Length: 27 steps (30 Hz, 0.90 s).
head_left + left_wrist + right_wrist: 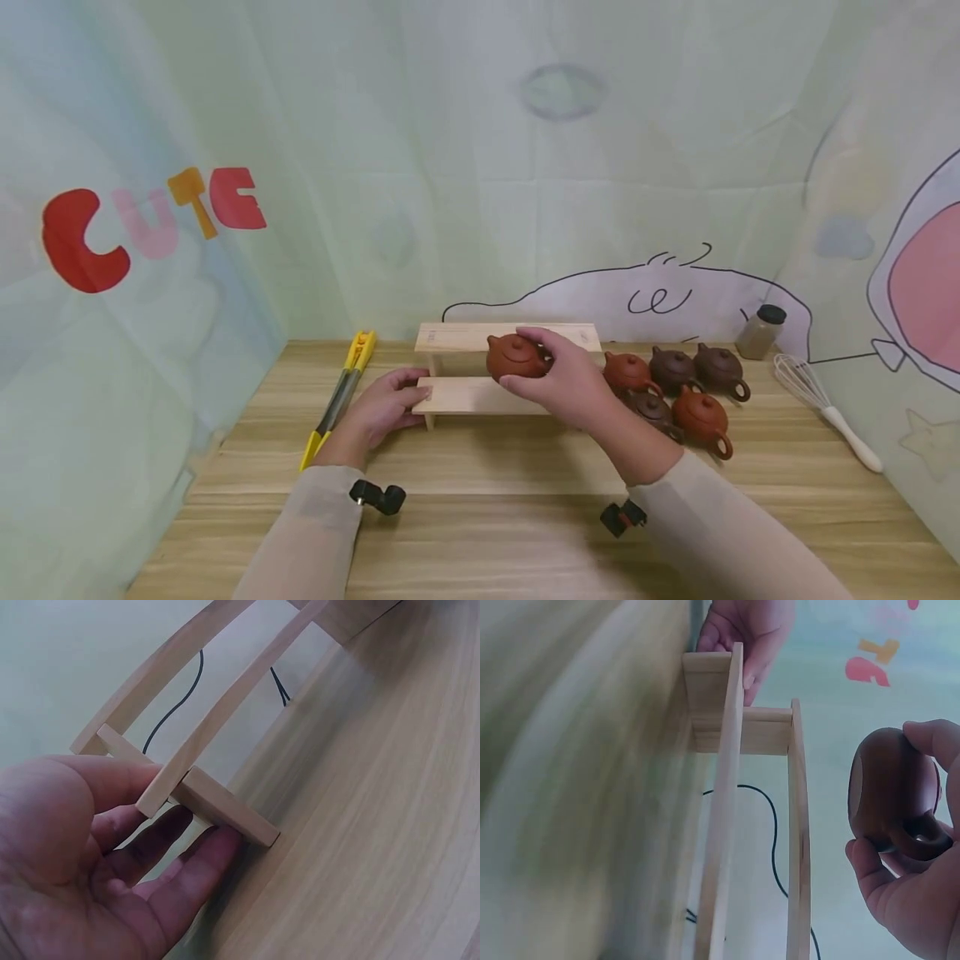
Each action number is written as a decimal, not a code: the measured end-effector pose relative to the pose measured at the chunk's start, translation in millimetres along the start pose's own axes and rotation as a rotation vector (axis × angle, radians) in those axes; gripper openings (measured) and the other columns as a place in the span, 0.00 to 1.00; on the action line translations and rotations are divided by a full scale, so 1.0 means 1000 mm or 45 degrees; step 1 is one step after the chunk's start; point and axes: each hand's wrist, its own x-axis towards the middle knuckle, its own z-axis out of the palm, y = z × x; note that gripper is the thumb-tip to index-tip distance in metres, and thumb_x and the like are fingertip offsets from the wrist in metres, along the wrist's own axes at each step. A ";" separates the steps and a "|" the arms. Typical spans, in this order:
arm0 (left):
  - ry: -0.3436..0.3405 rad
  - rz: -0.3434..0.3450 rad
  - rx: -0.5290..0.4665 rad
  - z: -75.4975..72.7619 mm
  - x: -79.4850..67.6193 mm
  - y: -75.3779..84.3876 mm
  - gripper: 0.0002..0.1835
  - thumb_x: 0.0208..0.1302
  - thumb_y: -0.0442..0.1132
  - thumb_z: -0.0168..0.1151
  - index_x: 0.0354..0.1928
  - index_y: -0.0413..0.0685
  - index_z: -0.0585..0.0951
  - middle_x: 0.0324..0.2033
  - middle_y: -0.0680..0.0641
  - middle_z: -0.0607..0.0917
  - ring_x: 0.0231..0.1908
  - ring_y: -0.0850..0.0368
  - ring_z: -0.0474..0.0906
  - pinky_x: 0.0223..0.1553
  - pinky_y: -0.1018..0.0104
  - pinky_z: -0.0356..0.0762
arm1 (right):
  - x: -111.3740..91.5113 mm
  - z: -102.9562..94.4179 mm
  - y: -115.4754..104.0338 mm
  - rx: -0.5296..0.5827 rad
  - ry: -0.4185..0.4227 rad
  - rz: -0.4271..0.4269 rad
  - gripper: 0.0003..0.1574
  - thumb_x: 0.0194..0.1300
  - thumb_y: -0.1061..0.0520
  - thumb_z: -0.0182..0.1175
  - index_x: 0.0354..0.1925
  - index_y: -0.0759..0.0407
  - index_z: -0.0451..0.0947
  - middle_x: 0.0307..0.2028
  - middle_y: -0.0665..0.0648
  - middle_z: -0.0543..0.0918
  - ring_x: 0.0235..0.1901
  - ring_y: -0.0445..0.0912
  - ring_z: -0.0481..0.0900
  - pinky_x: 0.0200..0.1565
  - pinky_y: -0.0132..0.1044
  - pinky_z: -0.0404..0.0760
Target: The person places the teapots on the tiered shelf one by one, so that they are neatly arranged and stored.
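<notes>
A reddish-brown clay teapot (514,357) is held up in my right hand (573,379), its spout to the left. In the right wrist view the thumb and fingers grip the teapot (892,791) at both sides, near its looped handle. Below and behind it stands a two-step wooden rack (480,395). My left hand (386,407) holds the left end of the lower step. Seen from the left wrist, the thumb lies on the end of the board (225,712), with the fingers under it against the support leg (225,806).
Right of the rack stand several teapots, reddish ones (701,415) and dark brown ones (717,368). Farther right are a black-lidded jar (761,332) and a white-handled whisk (828,410). Yellow-and-grey tongs (341,400) lie left of the rack. A printed curtain (480,167) hangs behind the table.
</notes>
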 end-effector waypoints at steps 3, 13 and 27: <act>-0.001 -0.004 -0.003 0.000 0.001 0.001 0.28 0.81 0.42 0.60 0.78 0.47 0.70 0.74 0.37 0.74 0.66 0.43 0.80 0.66 0.47 0.84 | 0.020 0.009 -0.008 -0.009 -0.013 -0.006 0.48 0.60 0.41 0.80 0.74 0.44 0.74 0.63 0.53 0.84 0.60 0.53 0.84 0.60 0.52 0.86; -0.009 -0.006 0.003 -0.001 0.003 0.002 0.27 0.82 0.43 0.59 0.78 0.47 0.70 0.74 0.38 0.74 0.66 0.45 0.80 0.64 0.49 0.85 | 0.072 0.033 -0.022 0.038 -0.060 -0.031 0.50 0.59 0.44 0.81 0.75 0.53 0.74 0.64 0.56 0.84 0.61 0.53 0.83 0.63 0.51 0.84; -0.023 -0.008 0.000 -0.002 0.002 0.001 0.27 0.82 0.43 0.59 0.77 0.47 0.70 0.75 0.38 0.74 0.66 0.44 0.81 0.63 0.48 0.86 | 0.096 0.053 -0.020 0.000 -0.064 -0.020 0.49 0.62 0.42 0.80 0.75 0.50 0.73 0.63 0.56 0.84 0.61 0.53 0.83 0.64 0.51 0.84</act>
